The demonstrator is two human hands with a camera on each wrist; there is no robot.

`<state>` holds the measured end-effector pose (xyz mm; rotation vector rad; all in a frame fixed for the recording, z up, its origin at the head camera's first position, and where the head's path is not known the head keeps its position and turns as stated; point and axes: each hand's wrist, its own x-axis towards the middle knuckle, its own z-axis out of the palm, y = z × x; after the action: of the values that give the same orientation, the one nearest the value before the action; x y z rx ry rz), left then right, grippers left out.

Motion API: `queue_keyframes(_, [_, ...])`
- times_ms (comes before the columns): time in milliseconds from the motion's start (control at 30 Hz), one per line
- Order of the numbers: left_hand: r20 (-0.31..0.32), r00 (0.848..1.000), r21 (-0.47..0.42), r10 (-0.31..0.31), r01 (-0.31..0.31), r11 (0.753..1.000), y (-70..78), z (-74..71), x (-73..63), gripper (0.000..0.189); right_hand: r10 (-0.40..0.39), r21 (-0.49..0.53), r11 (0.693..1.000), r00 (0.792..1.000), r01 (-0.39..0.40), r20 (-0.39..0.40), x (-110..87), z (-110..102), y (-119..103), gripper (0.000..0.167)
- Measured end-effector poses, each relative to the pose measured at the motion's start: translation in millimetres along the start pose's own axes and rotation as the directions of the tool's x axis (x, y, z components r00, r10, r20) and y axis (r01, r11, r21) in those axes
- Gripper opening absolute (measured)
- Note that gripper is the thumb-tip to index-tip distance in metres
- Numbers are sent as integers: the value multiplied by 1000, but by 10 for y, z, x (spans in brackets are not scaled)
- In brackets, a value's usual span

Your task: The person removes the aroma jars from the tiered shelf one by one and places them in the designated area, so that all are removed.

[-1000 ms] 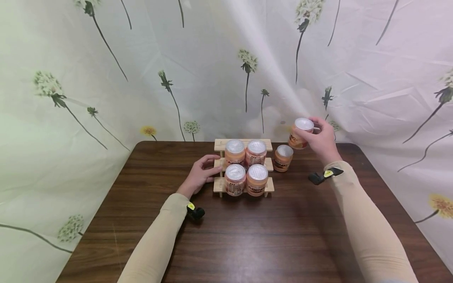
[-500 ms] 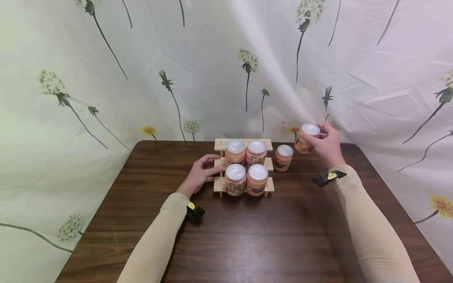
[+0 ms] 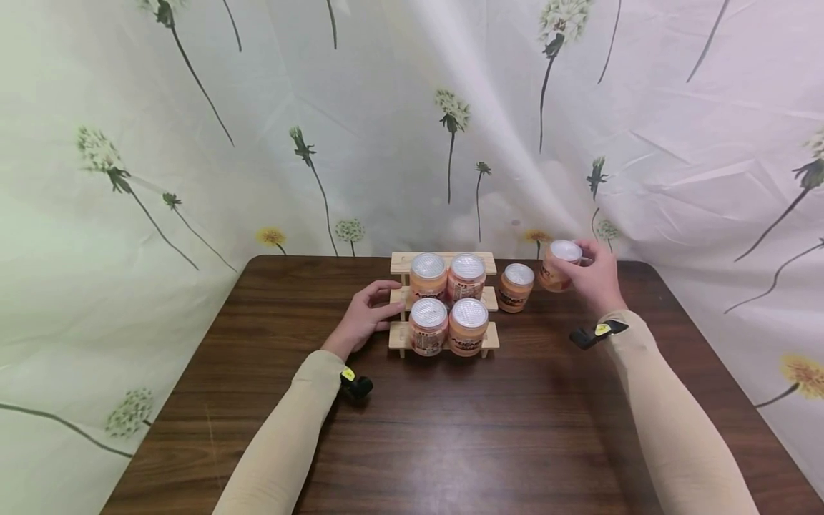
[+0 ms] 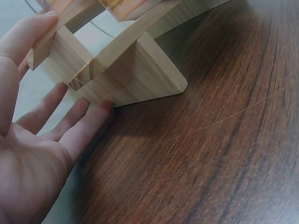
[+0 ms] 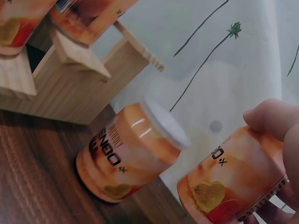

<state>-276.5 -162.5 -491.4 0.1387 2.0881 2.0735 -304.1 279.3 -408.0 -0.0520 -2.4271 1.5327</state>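
My right hand (image 3: 599, 277) grips an orange jar (image 3: 555, 276) with a clear lid, upright at the table's back right, thumb and fingers around its side. Just left of it a matching jar (image 3: 515, 293) stands on the table, also seen large in the right wrist view. My left hand (image 3: 362, 318) touches the left side of a three-step wooden rack (image 3: 444, 261). In the left wrist view its thumb (image 4: 32, 35) lies at a step's end, and the extended fingers (image 4: 88, 128) reach the side panel. Two jars stand on the front step (image 3: 468, 337) and two on the middle step (image 3: 489, 299).
The dark wood-grain table (image 3: 412, 436) spreads in front of the rack. A pale curtain (image 3: 386, 143) printed with dandelions hangs right behind the table's back edge. Black wrist cameras (image 3: 356, 386) sit on both sleeves.
My right hand has carried its jar slightly right and lowered it toward the table, beside the standing jar. The left hand and the rack have stayed in place.
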Motion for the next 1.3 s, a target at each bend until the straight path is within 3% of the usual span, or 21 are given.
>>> queue_keyframes(133, [-1,1000,4,-5,5,1000,5,3,1,48,29,11,1000,999,-29,23,-17,14,86,64])
queue_keyframes(400, [-1,1000,2,-5,5,1000,12,3,-4,47,7,-33,999,999,-6,32,-56,91,248,62])
queue_keyframes(900, [-5,1000,9,-7,7,1000,8,6,3,47,38,-44,998,998,-36,44,-102,159,453,64])
queue_keyframes(1300, [-3,1000,7,-5,5,1000,15,0,-4,48,24,-49,999,998,-21,56,-136,124,465,62])
